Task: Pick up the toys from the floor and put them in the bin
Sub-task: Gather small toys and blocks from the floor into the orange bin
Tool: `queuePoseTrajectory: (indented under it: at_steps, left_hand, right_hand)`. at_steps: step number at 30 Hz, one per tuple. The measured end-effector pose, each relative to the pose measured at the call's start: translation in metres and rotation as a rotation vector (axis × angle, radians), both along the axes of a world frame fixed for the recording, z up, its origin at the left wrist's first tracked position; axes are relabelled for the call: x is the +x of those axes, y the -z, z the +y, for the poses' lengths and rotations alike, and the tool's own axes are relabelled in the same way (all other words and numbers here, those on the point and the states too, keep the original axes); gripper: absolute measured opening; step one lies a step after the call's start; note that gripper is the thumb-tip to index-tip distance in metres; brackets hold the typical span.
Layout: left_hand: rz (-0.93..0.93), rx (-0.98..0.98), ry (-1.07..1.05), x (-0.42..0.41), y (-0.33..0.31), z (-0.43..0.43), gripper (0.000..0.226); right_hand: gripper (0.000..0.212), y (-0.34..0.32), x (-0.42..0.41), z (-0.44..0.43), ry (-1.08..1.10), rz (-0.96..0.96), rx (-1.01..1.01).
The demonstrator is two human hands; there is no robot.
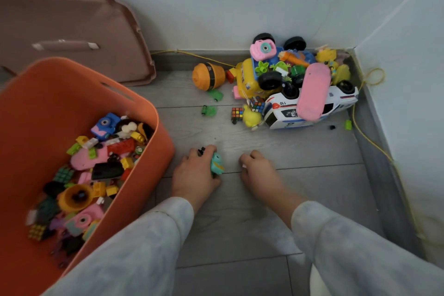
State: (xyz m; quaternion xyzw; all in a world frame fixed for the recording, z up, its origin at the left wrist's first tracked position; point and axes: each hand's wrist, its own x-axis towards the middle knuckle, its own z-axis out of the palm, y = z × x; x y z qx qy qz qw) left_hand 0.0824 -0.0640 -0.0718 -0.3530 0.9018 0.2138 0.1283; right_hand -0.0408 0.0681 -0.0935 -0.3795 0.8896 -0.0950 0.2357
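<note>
1. Our left hand [195,173] is low on the grey floor [252,228], just right of the orange bin [36,108]. Its grip is clamped round a teal toy [217,163], and a small black piece [201,150] shows at the fingertips.
2. Our right hand [258,168] rests knuckles-up on the floor, near the left hand but apart from it. The fingers are curled under, and we cannot tell whether that grip holds anything.
3. The bin stands at the near left. It holds many toys, among them a blue camera [105,125], a red brick [120,146] and assorted small blocks.
4. A pile of toys fills the far right corner of the floor. A white police car [283,113] lies overturned with its wheels up, a pink oblong toy [313,91] lies across it, and a pink camera [263,49] sits on top.
5. Left of the pile lie an orange round toy [208,76], two green pieces [209,110] and a puzzle cube [237,114].
6. A brown lid [72,19] leans against the far wall behind the bin, and a yellow cord [370,77] runs along the skirting.
</note>
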Motion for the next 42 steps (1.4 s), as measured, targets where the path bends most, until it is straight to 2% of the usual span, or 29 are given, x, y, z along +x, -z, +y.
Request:
queuePoseTrajectory:
  at_steps: [7,17,22,27,34,38,42]
  left_hand:
    - [0.065,0.061,-0.058,0.009,-0.031,-0.002,0.065]
    - [0.349,0.075,-0.12,-0.022,-0.121,-0.004,0.066]
    - [0.487,0.01,-0.051,-0.021,-0.177,-0.009,0.063]
    - [0.568,-0.104,-0.079,0.001,-0.231,-0.043,0.064]
    - [0.457,-0.221,-0.181,0.081,-0.282,-0.103,0.064]
    - [0.349,-0.127,-0.247,0.131,-0.286,-0.13,0.061]
    - [0.189,-0.025,-0.22,0.173,-0.275,-0.135,0.057]
  right_hand:
    - [0.024,-0.03,-0.015,0.005,0.108,-0.075,-0.097]
    - [0.023,-0.125,-0.043,-0.046,0.09,0.05,-0.298]
    - [0.013,-0.179,-0.049,-0.075,0.124,0.085,-0.383]
    - [0.015,-0.234,-0.038,-0.11,0.053,0.079,-0.458]
    - [0.017,-0.269,0.022,-0.167,-0.142,0.024,-0.487]
    - [0.013,-0.274,0.067,-0.185,-0.244,-0.049,-0.478]
    - [0.015,-0.268,0.105,-0.192,-0.361,-0.096,-0.428]
